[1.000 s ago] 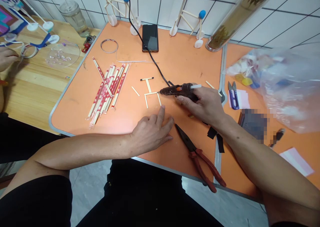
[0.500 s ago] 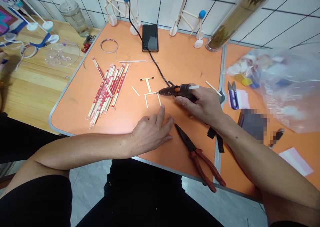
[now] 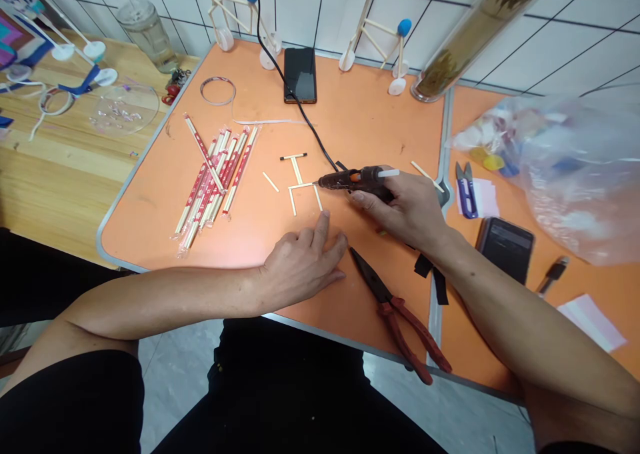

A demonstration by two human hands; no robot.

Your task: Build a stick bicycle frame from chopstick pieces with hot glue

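Observation:
A small frame of wooden sticks (image 3: pixel 297 171) lies flat on the orange table, its short top bar dark at both ends. My right hand (image 3: pixel 407 211) is wrapped round a dark glue gun (image 3: pixel 357 179) with a white glue stick out of its back. The nozzle meets the frame at the right end of the lower crossbar. Lying on the table, my left hand (image 3: pixel 306 257) has its fingers stretched out, and one fingertip touches the lower end of the right leg. One loose stick (image 3: pixel 271 182) lies left of the frame. Red-handled pliers (image 3: pixel 387 301) lie near my left fingers.
Wrapped chopsticks (image 3: pixel 215 181) lie in a pile at left. A phone (image 3: pixel 300 75) and two stick models with blue balls (image 3: pixel 405 28) are at the back. The black cord (image 3: pixel 280 67) crosses the table. Purple snips (image 3: pixel 467 191), another phone (image 3: pixel 506 249) and a plastic bag (image 3: pixel 575 174) are at right.
Both hands, the glue gun and the stick frame stay in practically the same place. At the far left edge, a hand that was partly in view has gone.

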